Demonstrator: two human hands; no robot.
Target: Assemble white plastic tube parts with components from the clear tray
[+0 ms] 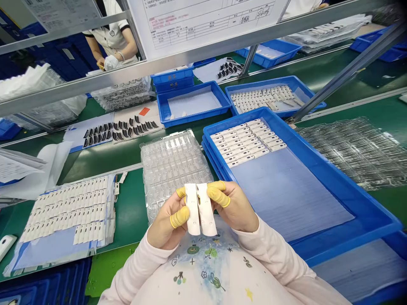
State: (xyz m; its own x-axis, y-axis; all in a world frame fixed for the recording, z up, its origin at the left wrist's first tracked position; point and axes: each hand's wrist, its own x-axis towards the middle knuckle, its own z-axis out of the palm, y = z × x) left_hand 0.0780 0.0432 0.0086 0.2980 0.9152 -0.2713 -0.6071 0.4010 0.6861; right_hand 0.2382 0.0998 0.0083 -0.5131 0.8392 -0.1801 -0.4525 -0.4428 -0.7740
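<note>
My left hand is closed on a narrow white plastic cover, pinched between thumb and fingers. Beside it, a second white plastic cover is gripped by my right hand. Yellow finger cots wrap several fingertips on both hands. The two covers stand upright side by side in front of my body, each with a dark slot near its top. Just beyond my hands lies a stack of clear blister trays. To the right, a blue tray holds rows of similar white covers on a white sheet.
At left, more white covers lie in rows on a sheet-topped stack. Black curved parts lie behind, near another blue tray. A metal frame bar crosses above, carrying a paper sheet. A co-worker stands across the bench.
</note>
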